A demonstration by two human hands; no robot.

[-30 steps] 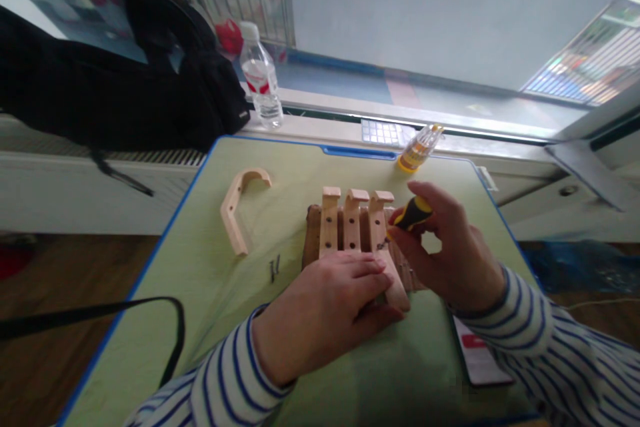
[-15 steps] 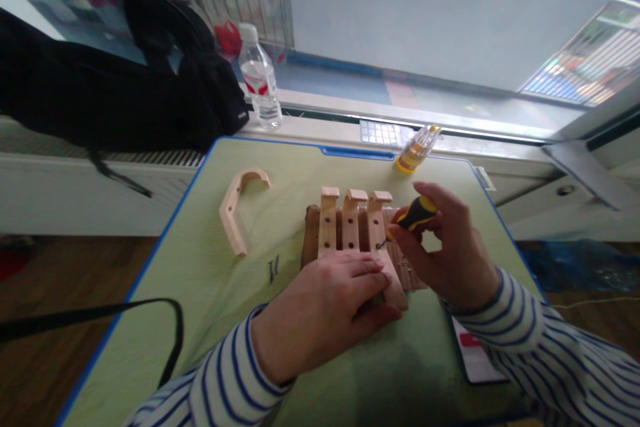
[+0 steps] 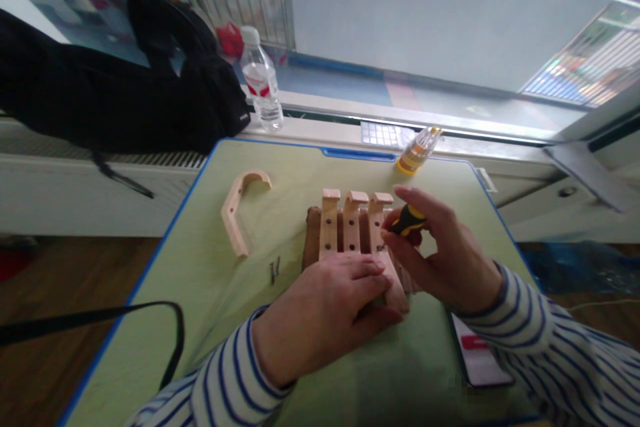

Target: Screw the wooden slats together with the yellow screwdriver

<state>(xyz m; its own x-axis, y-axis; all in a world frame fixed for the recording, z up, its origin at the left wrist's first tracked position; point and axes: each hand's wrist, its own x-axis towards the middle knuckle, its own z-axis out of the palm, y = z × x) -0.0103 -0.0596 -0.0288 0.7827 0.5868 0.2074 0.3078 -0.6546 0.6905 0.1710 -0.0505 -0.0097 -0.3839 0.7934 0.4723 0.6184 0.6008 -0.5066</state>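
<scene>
A wooden rack (image 3: 350, 227) with three pale hook-shaped pieces fixed on a dark board lies in the middle of the green table (image 3: 210, 293). My left hand (image 3: 325, 310) lies flat on its near end, fingers together, pressing it down. My right hand (image 3: 440, 253) is closed round a black and yellow screwdriver (image 3: 407, 220), whose tip points at the rightmost hook. A loose curved wooden hook (image 3: 239, 207) lies to the left. Two dark screws (image 3: 273, 269) lie between it and the rack.
A clear yellow case of screwdriver bits (image 3: 419, 150) lies at the table's far edge. A water bottle (image 3: 261, 80) and a black bag (image 3: 115, 93) sit on the window ledge. A black strap (image 3: 100, 317) crosses the left corner. A paper with red print (image 3: 477, 357) lies by my right sleeve.
My right hand has turned and lowered the screwdriver slightly toward the rightmost hook. My left hand has stayed on the rack.
</scene>
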